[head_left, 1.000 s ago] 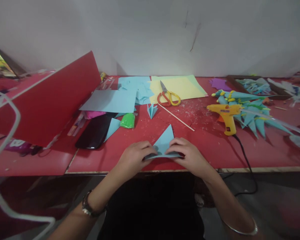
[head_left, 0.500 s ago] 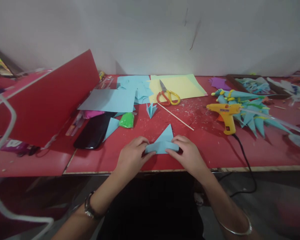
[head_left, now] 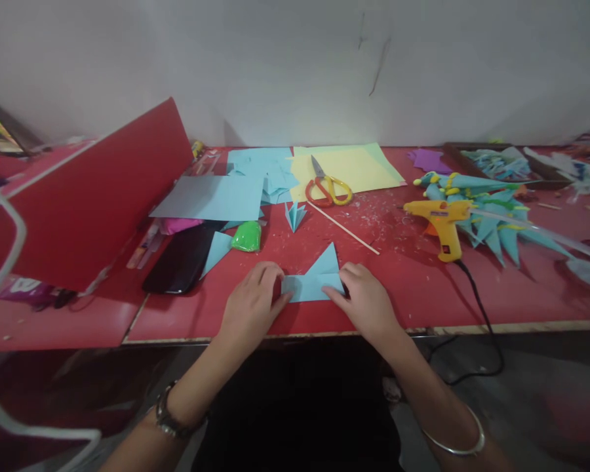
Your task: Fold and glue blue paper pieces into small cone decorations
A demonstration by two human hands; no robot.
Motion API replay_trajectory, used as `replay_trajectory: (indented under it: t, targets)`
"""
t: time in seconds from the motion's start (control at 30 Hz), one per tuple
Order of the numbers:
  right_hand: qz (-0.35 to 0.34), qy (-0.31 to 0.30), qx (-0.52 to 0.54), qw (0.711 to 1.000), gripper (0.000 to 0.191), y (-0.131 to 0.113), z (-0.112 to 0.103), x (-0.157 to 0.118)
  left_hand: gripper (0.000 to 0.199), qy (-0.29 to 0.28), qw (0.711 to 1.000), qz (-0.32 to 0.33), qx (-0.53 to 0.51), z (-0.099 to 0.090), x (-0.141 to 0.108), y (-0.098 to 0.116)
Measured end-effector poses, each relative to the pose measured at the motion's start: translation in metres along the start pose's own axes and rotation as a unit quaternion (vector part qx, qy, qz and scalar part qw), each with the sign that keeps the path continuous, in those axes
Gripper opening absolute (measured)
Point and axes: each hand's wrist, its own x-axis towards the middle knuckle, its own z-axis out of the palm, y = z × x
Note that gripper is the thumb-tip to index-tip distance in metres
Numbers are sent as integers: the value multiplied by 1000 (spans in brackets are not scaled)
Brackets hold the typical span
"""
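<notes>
A light blue sheet of paper (head_left: 311, 286), folded into a flat band with a triangle rising behind it, lies on the red table near its front edge. My left hand (head_left: 254, 300) pinches the band's left end between thumb and fingers. At the other end, my right hand (head_left: 368, 298) grips the paper, its thumb lying on the band and the fingers behind. Just beyond stands a small pleated blue paper piece (head_left: 295, 216). A green packet (head_left: 246, 236) sits to the left of that, beside a blue paper triangle (head_left: 216, 252).
Scissors (head_left: 329, 190) rest on yellow paper (head_left: 368, 169) at the back. A thin stick (head_left: 344, 228) lies mid-table. To the right are a yellow glue gun (head_left: 442, 223) and blue paper figures (head_left: 501, 229). On the left are a black phone (head_left: 177, 262) and an upright red board (head_left: 93, 196).
The folded band, curved and lifted before, now lies flatter against the table. My left hand has shifted slightly left, its thumb drawn toward the band's end. The whole view has moved a little.
</notes>
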Motion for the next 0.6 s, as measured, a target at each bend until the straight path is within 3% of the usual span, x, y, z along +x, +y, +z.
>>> replay_trajectory:
  t: [0.1,0.2,0.27,0.43,0.6]
  targets:
    - [7,-15,-17,1000,25,-2,-1,1,36,2,997,75,20,-3,0,-6]
    - [9,-27,-17,999,22,-3,-2,1,48,-54,972,216,78,-9,2,-5]
    - [11,-31,-16,999,21,-3,-2,2,46,-93,951,274,107,-14,4,0]
    - [16,-39,-21,999,21,-4,-2,2,40,-128,938,290,142,-18,6,6]
    - [17,-54,-30,998,21,-4,-3,3,42,-146,937,286,140,-22,0,-8]
